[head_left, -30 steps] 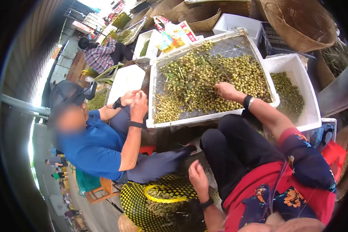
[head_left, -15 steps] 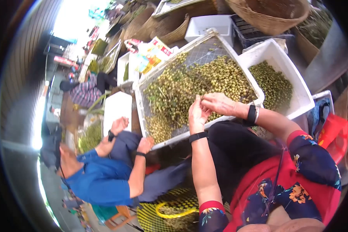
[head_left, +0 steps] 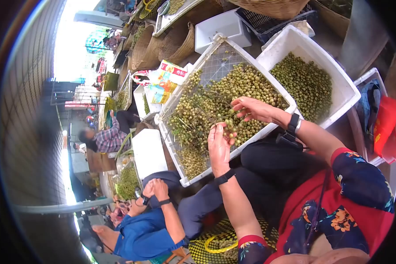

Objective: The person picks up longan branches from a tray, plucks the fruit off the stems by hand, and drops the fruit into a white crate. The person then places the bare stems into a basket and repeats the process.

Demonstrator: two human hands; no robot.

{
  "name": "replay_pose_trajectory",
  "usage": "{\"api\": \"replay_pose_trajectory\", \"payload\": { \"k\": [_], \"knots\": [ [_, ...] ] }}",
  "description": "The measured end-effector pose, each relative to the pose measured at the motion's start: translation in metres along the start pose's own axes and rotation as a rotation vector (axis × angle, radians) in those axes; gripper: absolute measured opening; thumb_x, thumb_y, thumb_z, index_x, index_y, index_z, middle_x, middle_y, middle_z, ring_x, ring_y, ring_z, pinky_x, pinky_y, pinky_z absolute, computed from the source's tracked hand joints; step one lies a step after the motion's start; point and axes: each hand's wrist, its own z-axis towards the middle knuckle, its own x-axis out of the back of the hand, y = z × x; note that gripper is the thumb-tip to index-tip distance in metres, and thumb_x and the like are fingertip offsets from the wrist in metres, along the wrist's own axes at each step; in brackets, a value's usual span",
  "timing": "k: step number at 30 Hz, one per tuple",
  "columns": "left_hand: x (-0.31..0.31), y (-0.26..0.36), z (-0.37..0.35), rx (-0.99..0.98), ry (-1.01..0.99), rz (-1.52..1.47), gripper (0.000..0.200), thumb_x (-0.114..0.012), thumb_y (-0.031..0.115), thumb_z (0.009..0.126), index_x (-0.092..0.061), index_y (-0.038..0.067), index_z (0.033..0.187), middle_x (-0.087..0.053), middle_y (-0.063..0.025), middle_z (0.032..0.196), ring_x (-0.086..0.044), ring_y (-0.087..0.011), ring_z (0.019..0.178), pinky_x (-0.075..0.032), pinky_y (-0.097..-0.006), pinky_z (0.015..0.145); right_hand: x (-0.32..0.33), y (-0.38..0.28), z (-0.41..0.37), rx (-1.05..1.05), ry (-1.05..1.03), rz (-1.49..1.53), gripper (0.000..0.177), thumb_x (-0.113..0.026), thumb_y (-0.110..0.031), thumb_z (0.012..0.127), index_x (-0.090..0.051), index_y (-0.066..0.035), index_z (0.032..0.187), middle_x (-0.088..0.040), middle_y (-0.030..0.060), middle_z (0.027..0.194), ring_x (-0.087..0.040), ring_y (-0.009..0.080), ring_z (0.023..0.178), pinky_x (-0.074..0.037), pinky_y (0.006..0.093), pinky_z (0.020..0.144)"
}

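My left hand (head_left: 219,147) holds a thin stem with several green fruits (head_left: 230,124) between its fingers, over the near edge of a white-framed mesh tray (head_left: 224,61). My right hand (head_left: 255,110) is just to the right, palm turned inward, fingers apart and near the cluster; nothing shows in its grasp. Round yellow-green fruits (head_left: 259,88) cover much of the tray, with thin stalks and leaves tangled among those at its left. At the tray's right side stands a white foam box (head_left: 343,88) with smaller, darker green fruits (head_left: 306,83) in it.
A person in a blue shirt (head_left: 147,233) sits at the left, hands together. Beyond the tray are a white bin (head_left: 222,33), a black crate (head_left: 273,26) and woven baskets (head_left: 180,42). A red bag (head_left: 388,127) lies at the right, a yellow-black mesh basket (head_left: 207,246) below.
My hands have moved apart from their earlier touching position, and a green fruit cluster now shows at my left hand. The co-worker's hands have come together. The view has shifted.
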Motion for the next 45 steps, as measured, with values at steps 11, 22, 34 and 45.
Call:
{"api": "replay_pose_trajectory", "payload": {
  "k": [11, 22, 34, 45],
  "knots": [
    [-0.036, -0.017, 0.007, -0.064, 0.132, 0.395, 0.028, -0.045, 0.029, 0.101, -0.039, 0.006, 0.115, -0.053, -0.0054, 0.093, -0.061, -0.0143, 0.072, -0.049, -0.0237, 0.047, -0.044, -0.019, -0.001, 0.173, -0.132, -0.248, 0.021, -0.06, -0.019, 0.094, -0.062, 0.0, 0.102, -0.064, 0.0031, 0.092, -0.058, 0.0092, 0.084, -0.049, 0.0264, 0.075],
    [-0.108, -0.04, 0.035, -0.024, 0.043, 0.048, 0.03, -0.058, 0.028, 0.096, -0.054, 0.008, 0.118, -0.06, -0.0034, 0.109, -0.061, -0.0172, 0.089, -0.049, -0.0293, 0.069, 0.027, -0.055, -0.053, 0.265, -0.059, -0.344, 0.021, -0.06, -0.023, 0.094, -0.06, -0.003, 0.09, -0.061, 0.0014, 0.086, -0.054, 0.0077, 0.075, -0.047, 0.0245, 0.067],
    [-0.205, -0.138, 0.04, -0.17, 0.125, 0.12, 0.017, -0.048, 0.028, 0.1, -0.053, 0.012, 0.1, -0.062, -0.0011, 0.094, -0.061, -0.0128, 0.085, -0.045, -0.0251, 0.058, 0.097, -0.038, -0.12, 0.295, 0.56, -0.099, 0.017, -0.059, -0.022, 0.093, -0.058, -0.005, 0.092, -0.058, -0.0002, 0.076, -0.051, 0.0059, 0.064, -0.04, 0.0213, 0.053],
    [-0.226, -0.14, 0.048, -0.145, 0.103, 0.006, 0.017, -0.046, 0.025, 0.101, -0.048, 0.008, 0.103, -0.058, -0.0057, 0.095, -0.064, -0.0207, 0.08, -0.052, -0.0315, 0.064, 0.208, -0.005, -0.118, 0.288, 1.055, -0.823, 0.02, -0.058, -0.023, 0.087, -0.063, -0.004, 0.086, -0.063, 0.0108, 0.069, -0.061, 0.0286, 0.063, -0.048, 0.0392, 0.059]
  ]
}}
